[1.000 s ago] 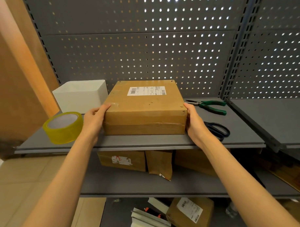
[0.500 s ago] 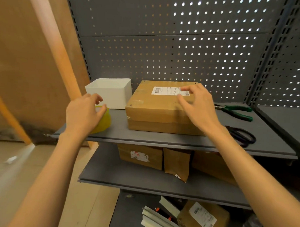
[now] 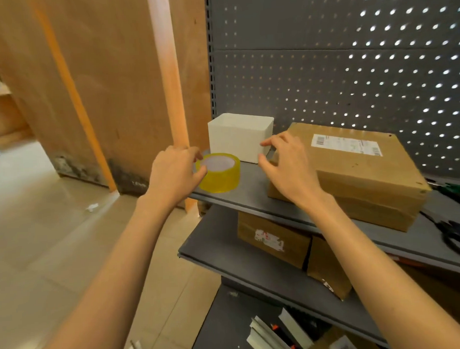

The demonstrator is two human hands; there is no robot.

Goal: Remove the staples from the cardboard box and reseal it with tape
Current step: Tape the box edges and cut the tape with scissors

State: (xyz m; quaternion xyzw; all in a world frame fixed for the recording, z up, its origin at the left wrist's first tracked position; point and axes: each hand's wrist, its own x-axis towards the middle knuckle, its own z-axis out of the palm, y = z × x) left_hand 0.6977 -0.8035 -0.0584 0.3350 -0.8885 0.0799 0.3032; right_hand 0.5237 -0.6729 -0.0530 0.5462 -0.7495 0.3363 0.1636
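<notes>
Gripping tape roll [image 3: 219,172] w/ left hand [image 3: 173,173]; right hand [image 3: 288,167] hovers empty, fingers loose.

- The cardboard box [image 3: 359,175] is brown, flat and rectangular, and lies closed on the upper grey shelf [image 3: 253,191], its long sides running at a slant.
- A white shipping label [image 3: 345,144] with barcodes sits on the box top, near its far edge.
- The tape roll [image 3: 219,172] is yellow and translucent. It lies flat at the shelf's left end, left of the box and apart from it.
</notes>
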